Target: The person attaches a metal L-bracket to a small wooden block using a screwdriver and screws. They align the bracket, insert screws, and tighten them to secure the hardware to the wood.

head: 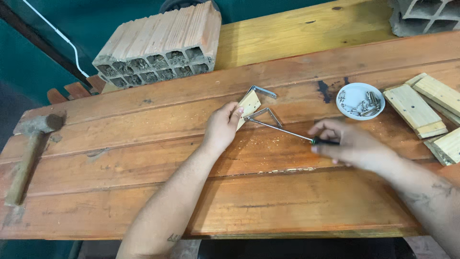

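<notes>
My left hand [221, 127] holds a small pale wood block [249, 105] on edge on the wooden workbench [143, 158]. Two metal angle brackets sit against the block: one at its top [263, 91] and one at its right side [268, 114]. My right hand [352, 146] grips a screwdriver [282, 130] by its dark handle. The long shaft runs left, with its tip at the lower bracket beside the block.
A white dish of screws [359, 100] sits right of the block. Pale wood pieces [414, 110] lie at the right edge. A hollow clay brick [160, 45] stands at the back, another grey block [424, 17] top right. A hammer [28, 151] rests at left.
</notes>
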